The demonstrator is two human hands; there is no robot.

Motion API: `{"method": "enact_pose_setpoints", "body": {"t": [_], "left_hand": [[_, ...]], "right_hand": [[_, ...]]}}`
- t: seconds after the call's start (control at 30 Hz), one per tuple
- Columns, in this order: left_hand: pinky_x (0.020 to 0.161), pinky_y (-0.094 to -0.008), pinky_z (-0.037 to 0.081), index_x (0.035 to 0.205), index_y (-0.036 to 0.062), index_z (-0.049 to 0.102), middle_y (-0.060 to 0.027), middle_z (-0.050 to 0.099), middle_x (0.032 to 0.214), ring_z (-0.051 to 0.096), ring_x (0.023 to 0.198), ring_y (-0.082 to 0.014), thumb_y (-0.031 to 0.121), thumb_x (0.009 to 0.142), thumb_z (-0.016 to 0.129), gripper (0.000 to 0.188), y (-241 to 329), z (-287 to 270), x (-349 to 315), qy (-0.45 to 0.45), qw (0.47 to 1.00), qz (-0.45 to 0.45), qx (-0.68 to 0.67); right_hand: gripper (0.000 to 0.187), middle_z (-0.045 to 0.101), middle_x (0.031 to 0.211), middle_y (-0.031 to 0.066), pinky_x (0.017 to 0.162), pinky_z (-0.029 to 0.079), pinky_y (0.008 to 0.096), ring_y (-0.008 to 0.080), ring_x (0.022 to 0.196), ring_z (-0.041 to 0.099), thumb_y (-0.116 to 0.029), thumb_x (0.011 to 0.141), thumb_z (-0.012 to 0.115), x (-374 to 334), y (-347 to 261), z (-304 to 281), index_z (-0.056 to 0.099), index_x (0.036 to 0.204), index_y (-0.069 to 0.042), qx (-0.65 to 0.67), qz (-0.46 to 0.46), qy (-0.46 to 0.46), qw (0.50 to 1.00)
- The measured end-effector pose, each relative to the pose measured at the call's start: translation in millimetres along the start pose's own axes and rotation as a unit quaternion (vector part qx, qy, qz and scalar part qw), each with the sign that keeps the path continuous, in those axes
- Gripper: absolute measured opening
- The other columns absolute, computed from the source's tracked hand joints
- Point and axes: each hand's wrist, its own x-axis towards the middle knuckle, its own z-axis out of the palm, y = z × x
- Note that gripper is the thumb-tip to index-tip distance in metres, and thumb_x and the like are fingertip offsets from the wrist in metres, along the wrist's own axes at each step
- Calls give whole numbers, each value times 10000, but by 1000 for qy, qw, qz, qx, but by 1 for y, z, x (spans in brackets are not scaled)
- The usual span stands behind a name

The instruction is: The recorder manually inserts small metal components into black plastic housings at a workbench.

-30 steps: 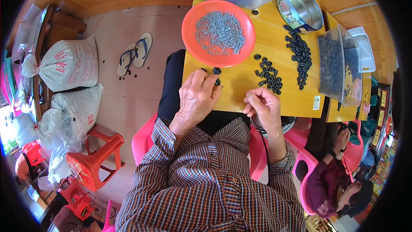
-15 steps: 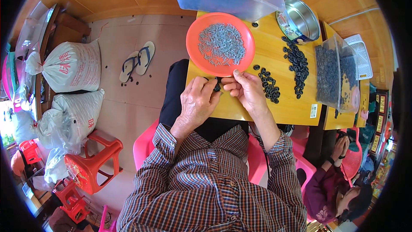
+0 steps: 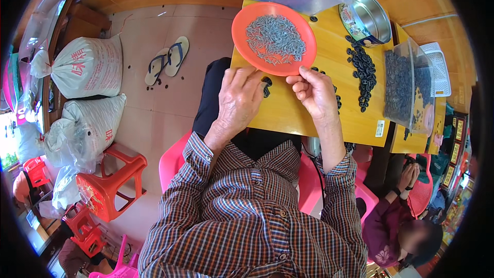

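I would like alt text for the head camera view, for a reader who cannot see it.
A person's left hand and right hand are at the near rim of an orange plate of small grey pieces; contact is unclear. Small black pieces lie on the yellow table, with a round tin behind them.

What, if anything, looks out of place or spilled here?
Several small dark pieces lie scattered on the floor around the flip-flops. That looks odd because similar-looking black pieces are heaped on the table; they may have dropped.
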Motion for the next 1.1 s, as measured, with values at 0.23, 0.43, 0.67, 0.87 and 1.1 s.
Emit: {"method": "enact_pose_setpoints", "body": {"t": [0.23,0.43,0.67,0.87,1.1], "left_hand": [[1029,-521,310,1086,-3,635,-111,571,1185,488,1149,-288,250,785,649,393,14,10,5,-100,991,47,74],[1042,-582,255,1110,32,642,-89,568,1210,451,1202,-286,312,775,665,438,23,15,3,-123,989,44,72],[1046,-563,256,1104,44,646,-72,570,1210,454,1206,-281,277,775,670,404,25,14,2,-116,991,54,51],[1047,-506,283,1136,30,614,-97,573,1186,485,1174,-278,160,763,666,399,13,16,-4,-102,993,49,41],[1040,-498,292,1138,11,602,-111,583,1168,487,1172,-285,120,739,684,422,15,14,-1,-98,994,46,19]], "right_hand": [[209,682,797,179,420,463,185,124,550,641,-145,939,538,-3,0,4,594,953,56,-1,-5,-5,1000],[214,681,803,178,428,465,186,121,547,635,-144,939,540,-2,4,2,593,965,61,12,-2,-6,1000],[215,680,849,182,446,472,200,124,576,630,-143,940,539,-2,11,5,593,977,62,7,12,-20,1000],[201,662,806,125,449,455,198,119,549,605,-137,937,543,-15,12,1,610,981,47,-153,-64,21,986],[128,606,829,96,567,473,295,183,652,604,-31,837,630,-14,39,-16,656,962,-16,-550,-435,138,700]]}}
